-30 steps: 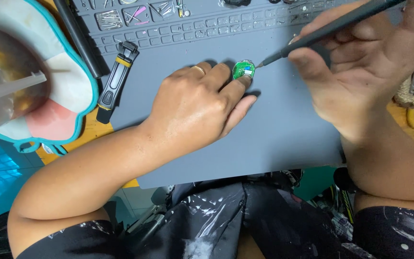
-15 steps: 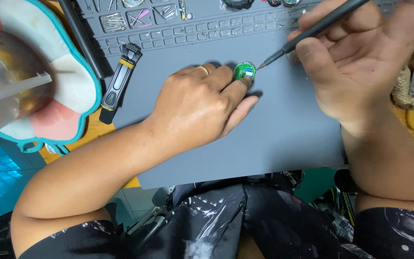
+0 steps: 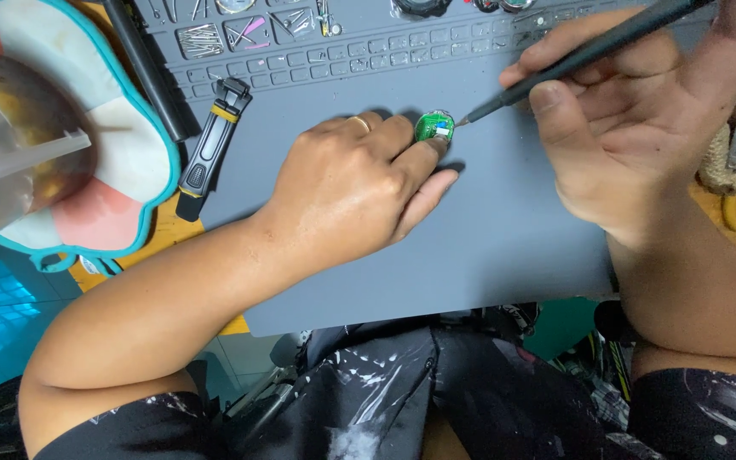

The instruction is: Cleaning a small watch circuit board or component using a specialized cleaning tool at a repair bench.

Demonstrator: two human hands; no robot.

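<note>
Two hands mid-mat, left grip [image 3: 359, 192] pinning green board [image 3: 434, 128], right grip [image 3: 615, 128] holding probe [image 3: 589, 53].

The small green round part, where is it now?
In the head view, the small green round part lies on the grey mat, upper middle, under the left hand's fingertips, beside the tip of the right hand's tool.
</note>
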